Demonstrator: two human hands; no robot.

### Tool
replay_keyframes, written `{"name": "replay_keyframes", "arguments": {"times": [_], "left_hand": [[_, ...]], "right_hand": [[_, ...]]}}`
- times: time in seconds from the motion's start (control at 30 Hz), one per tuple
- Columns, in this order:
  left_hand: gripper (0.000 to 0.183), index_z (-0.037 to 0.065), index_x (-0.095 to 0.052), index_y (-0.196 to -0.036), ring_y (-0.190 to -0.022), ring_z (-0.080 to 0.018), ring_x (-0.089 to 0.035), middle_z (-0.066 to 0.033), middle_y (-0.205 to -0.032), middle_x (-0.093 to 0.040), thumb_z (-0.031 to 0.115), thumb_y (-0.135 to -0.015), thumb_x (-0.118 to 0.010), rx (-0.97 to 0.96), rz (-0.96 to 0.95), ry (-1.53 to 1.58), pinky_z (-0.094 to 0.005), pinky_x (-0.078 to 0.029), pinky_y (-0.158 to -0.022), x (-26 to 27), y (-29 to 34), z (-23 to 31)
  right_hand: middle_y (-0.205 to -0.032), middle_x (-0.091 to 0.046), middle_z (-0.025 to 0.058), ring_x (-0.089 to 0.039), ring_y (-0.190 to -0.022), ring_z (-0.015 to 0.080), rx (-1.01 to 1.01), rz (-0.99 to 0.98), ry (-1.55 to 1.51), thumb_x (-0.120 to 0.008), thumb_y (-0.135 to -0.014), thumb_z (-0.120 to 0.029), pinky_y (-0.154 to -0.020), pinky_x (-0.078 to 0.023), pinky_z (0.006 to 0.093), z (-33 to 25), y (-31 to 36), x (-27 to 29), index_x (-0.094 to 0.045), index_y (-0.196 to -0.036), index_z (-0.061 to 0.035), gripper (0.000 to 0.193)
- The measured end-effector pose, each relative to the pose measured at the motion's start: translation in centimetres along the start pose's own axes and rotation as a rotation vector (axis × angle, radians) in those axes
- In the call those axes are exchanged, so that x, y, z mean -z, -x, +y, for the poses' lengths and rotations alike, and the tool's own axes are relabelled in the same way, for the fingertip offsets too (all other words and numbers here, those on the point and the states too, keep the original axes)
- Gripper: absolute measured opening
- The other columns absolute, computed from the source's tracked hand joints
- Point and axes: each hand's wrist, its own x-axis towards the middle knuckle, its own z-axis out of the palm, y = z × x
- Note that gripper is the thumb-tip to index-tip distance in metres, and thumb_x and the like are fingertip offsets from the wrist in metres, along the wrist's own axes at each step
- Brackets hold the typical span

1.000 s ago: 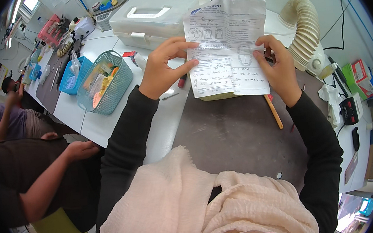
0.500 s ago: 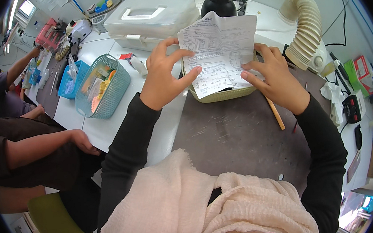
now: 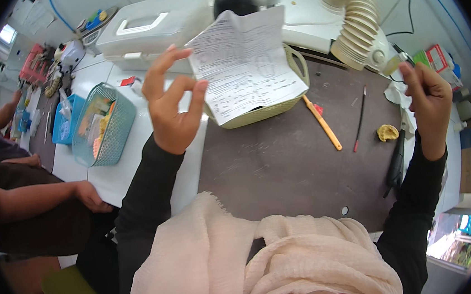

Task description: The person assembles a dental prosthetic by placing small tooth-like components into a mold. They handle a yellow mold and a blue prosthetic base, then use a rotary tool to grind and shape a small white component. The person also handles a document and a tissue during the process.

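A creased sheet of paper [image 3: 245, 67] with print and handwriting lies over a pale green basket [image 3: 269, 113], hiding most of its inside. My left hand [image 3: 173, 107] is at the paper's left edge with its fingers apart; whether a fingertip touches the sheet is unclear. Over at the right, raised above the table's far side, my right hand [image 3: 431, 96] has its fingers closed. A dark slim thing shows by its fingertips, but I cannot make out whether the hand holds it. A yellow wooden handle [image 3: 323, 125] sticks out from beside the basket.
A thin black stick [image 3: 360, 118], a yellowish lump [image 3: 387, 132] and a black tool [image 3: 396, 161] lie on the brown tabletop [image 3: 270, 161]. Left are a blue-green basket [image 3: 124, 126] and a seated person's hand [image 3: 91, 196]. Behind stand a clear case [image 3: 158, 28] and ribbed hose [image 3: 361, 18].
My right hand has left the paper and moved far right, its fingers now closed. My left hand stays by the paper's left edge. The whole view has shifted.
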Motion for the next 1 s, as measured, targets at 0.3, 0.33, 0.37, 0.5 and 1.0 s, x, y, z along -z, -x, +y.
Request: {"name": "replay_keyframes", "arguments": {"times": [0.3,0.33,0.37,0.5,1.0], "left_hand": [[0.044,0.011,-0.048,-0.127,-0.141,-0.0317,-0.021,-0.0175,-0.149,-0.027,0.025,-0.087,-0.060,0.026,0.018,0.031,-0.0498,-0.022,-0.110,-1.6,1.4,-0.6],[0.045,0.011,-0.048,-0.127,-0.140,-0.0319,-0.022,-0.0177,-0.148,-0.027,0.027,-0.087,-0.060,0.008,0.049,0.027,-0.0498,-0.022,-0.110,-1.7,1.3,-0.3],[0.045,0.011,-0.047,-0.126,-0.140,-0.0321,-0.022,-0.0179,-0.147,-0.028,0.028,-0.087,-0.061,-0.009,0.082,0.025,-0.0498,-0.023,-0.110,-1.8,1.2,0.0],[0.045,0.012,-0.046,-0.123,-0.135,-0.0329,-0.028,-0.0191,-0.142,-0.031,0.032,-0.086,-0.062,-0.183,0.229,-0.026,-0.0499,-0.023,-0.108,-1.1,1.7,0.3],[0.039,0.008,-0.062,-0.114,-0.099,-0.0247,-0.059,-0.0098,-0.113,-0.061,0.011,-0.077,-0.074,-0.179,-0.517,0.515,-0.0325,-0.047,-0.081,-2.7,1.3,10.0]], "right_hand": [[-0.075,-0.059,0.0029,-0.053,-0.067,0.0123,-0.199,-0.126,0.289,-0.071,-0.081,-0.017,-0.064,-0.046,0.0273,13.2,5.2,4.7,-0.061,-0.098,-0.0020,0.024],[-0.089,-0.061,0.0050,-0.054,-0.079,0.0172,-0.173,-0.192,0.278,-0.074,-0.075,-0.013,-0.075,-0.047,0.0299,13.6,6.0,4.9,-0.061,-0.104,-0.0037,0.034],[-0.094,-0.061,0.0049,-0.054,-0.082,0.0176,-0.179,-0.236,0.265,-0.075,-0.074,-0.012,-0.077,-0.046,0.0300,13.5,6.6,5.3,-0.061,-0.106,-0.0042,0.036],[-0.107,-0.058,0.0043,-0.053,-0.089,0.0191,-0.193,-0.414,0.156,-0.078,-0.069,-0.009,-0.079,-0.045,0.0301,12.8,7.6,4.6,-0.060,-0.111,-0.0067,0.045],[-0.084,-0.058,0.0079,-0.053,-0.070,0.0197,0.072,-0.380,0.093,-0.079,-0.074,-0.020,-0.062,-0.043,0.0297,8.8,7.3,0.8,-0.062,-0.097,-0.0014,0.034]]}}
